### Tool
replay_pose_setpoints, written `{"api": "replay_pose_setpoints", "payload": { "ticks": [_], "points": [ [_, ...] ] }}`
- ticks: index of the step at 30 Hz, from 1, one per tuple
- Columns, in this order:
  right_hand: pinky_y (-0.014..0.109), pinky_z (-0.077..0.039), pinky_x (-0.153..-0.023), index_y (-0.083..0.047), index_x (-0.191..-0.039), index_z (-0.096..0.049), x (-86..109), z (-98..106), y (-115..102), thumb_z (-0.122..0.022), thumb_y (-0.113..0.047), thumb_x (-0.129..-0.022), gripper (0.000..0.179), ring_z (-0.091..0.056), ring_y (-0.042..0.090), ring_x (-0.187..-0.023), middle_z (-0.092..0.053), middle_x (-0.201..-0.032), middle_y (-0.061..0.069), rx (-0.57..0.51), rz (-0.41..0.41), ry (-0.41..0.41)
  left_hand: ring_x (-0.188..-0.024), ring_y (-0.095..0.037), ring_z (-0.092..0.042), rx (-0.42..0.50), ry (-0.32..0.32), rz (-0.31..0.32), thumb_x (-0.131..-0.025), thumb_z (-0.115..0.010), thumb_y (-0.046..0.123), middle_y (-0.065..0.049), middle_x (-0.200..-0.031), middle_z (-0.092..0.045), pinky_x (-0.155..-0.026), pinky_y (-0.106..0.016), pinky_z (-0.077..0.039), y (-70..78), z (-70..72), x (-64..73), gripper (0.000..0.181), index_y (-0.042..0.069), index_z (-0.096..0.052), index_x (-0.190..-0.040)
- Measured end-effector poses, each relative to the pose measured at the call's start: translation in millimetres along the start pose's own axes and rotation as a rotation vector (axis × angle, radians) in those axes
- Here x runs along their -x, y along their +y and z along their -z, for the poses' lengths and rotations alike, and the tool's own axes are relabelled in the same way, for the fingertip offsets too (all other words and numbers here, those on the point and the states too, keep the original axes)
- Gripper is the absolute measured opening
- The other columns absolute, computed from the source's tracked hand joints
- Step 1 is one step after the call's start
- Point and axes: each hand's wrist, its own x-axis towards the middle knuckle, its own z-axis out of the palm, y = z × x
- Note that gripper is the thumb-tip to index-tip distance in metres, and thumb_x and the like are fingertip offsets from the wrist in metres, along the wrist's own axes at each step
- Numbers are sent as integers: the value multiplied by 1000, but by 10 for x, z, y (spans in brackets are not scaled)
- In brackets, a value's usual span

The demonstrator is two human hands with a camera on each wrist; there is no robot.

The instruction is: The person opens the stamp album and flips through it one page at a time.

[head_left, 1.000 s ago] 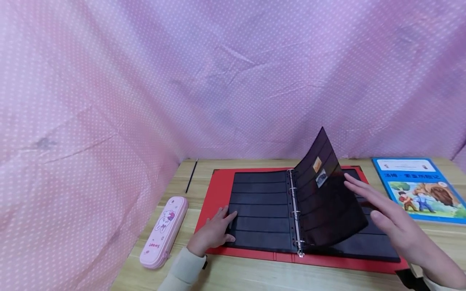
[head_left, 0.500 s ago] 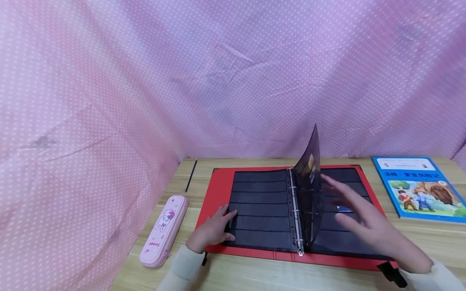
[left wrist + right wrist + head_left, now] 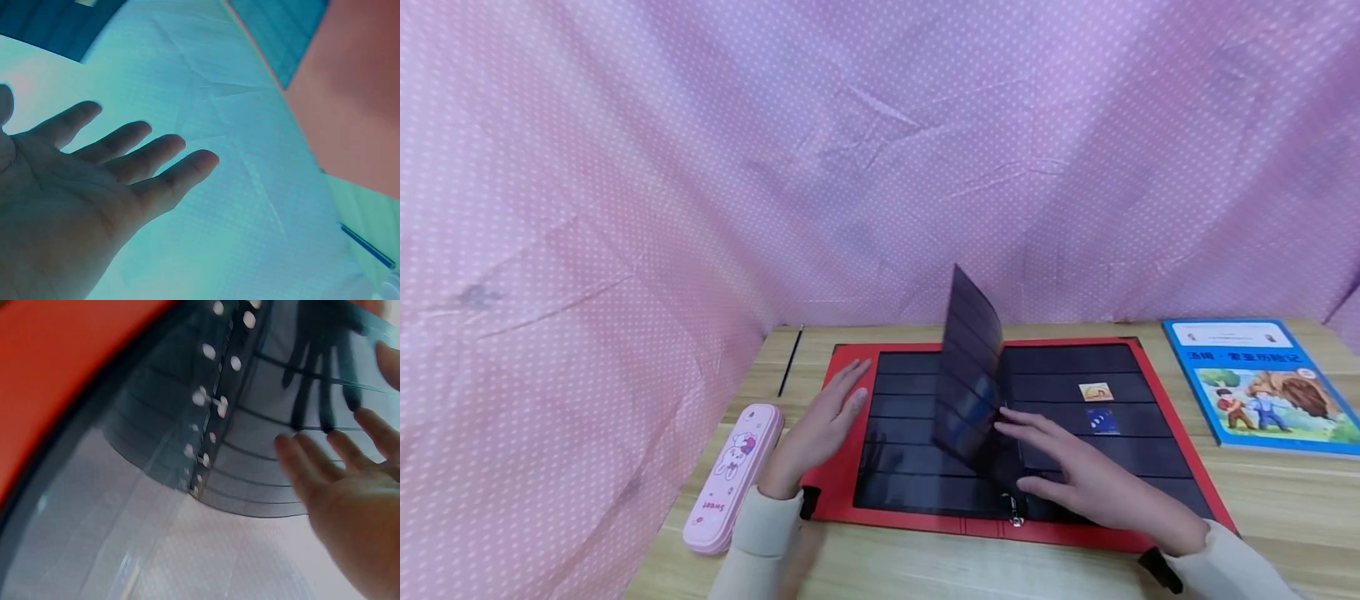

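A red ring binder [image 3: 842, 454] lies spread on the table, holding black pocket pages. One black page [image 3: 966, 367] stands up from the rings, leaning left. My right hand [image 3: 1075, 471] has its fingers straight, the tips at this page's right face; in the right wrist view the fingertips meet their reflection on the glossy page [image 3: 262, 481]. My left hand [image 3: 820, 425] is raised over the binder's left cover, fingers extended, holding nothing. On the right-hand page sit an orange-and-white stamp [image 3: 1096, 392] and a dark blue stamp [image 3: 1102, 421].
A pink pencil case [image 3: 733, 479] lies left of the binder, with a dark pencil [image 3: 791, 360] behind it. A blue picture book [image 3: 1262, 387] lies at the right. Pink dotted cloth [image 3: 880, 167] hangs behind the wooden table [image 3: 910, 567].
The standing page has swung from right to left past upright, my right hand moving left with it. Both stamps on the right-hand page now show. My left hand has lifted off the left page.
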Motion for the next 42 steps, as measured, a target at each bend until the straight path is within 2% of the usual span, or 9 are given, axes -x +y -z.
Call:
{"api": "replay_pose_setpoints", "payload": {
  "ticks": [5, 13, 17, 20, 24, 30, 36, 39, 42],
  "points": [
    [49, -41, -96, -23, -145, -39, -76, -79, -13, -66, -20, -90, 61, -27, 30, -136, -28, -152, 1, 78, 46, -111, -140, -25, -17, -10, -48, 27, -98, -43, 46, -2, -155, -17, -106, -56, -23, 48, -58, -4, 57, 28, -26, -150],
    [69, -31, -93, -17, -146, -37, -139, -140, -102, -59, -15, -94, 57, -18, 39, -137, -26, -153, 8, 183, 42, -223, -135, -51, -12, -345, -278, 189, -85, -60, 55, -19, -154, -15, -98, -70, -21, -14, -520, 27, 76, 26, -31, -149],
    [60, -36, -96, -13, -148, -34, -126, -118, -59, -62, -15, -92, 62, -24, 38, -136, -23, -153, 11, 118, -9, -200, -135, -53, -8, -418, -320, 240, -82, -66, 52, -20, -153, -14, -96, -73, -19, -60, -686, 41, 77, 27, -33, -148],
    [51, -40, -96, -11, -150, -26, -88, -83, 24, -63, -23, -92, 71, -29, 37, -134, -18, -154, 13, 53, -101, -184, -135, -52, -7, -445, -327, 251, -82, -67, 51, -20, -153, -14, -95, -74, -18, -100, -751, 54, 78, 28, -33, -148],
    [53, -38, -97, -14, -152, -16, -53, -70, 136, -59, -40, -92, 79, -30, 38, -133, -16, -154, 14, -5, -211, -211, -135, -52, -9, -459, -321, 267, -81, -68, 49, -19, -153, -15, -96, -73, -21, -128, -773, 66, 79, 29, -32, -148],
    [61, -34, -96, -17, -153, -15, -68, -147, 161, -56, -48, -91, 80, -30, 42, -132, -15, -154, 12, -5, -261, -206, -135, -49, -16, -471, -307, 271, -81, -70, 44, -16, -152, -21, -96, -69, -27, -136, -737, 69, 77, 28, -34, -148],
    [73, -25, -92, -17, -152, -22, -132, -250, 97, -55, -55, -88, 81, -31, 43, -131, -20, -152, 10, 83, -261, -124, -135, -44, -20, -444, -298, 272, -82, -72, 34, -12, -152, -25, -99, -67, -26, -191, -673, 69, 75, 23, -36, -147],
    [72, -27, -91, -17, -150, -28, -188, -270, 90, -55, -58, -87, 79, -33, 40, -129, -26, -150, 9, 125, -238, -86, -137, -40, -19, -437, -306, 294, -84, -71, 31, -10, -153, -24, -101, -64, -25, -226, -645, 53, 73, 21, -36, -147],
    [65, -34, -92, -14, -147, -35, -286, -201, 124, -56, -52, -90, 71, -39, 36, -124, -33, -143, 11, 96, -221, -70, -138, -37, -19, -436, -314, 308, -85, -70, 29, -10, -153, -24, -102, -62, -26, -256, -625, 49, 72, 21, -36, -148]
  ]
}}
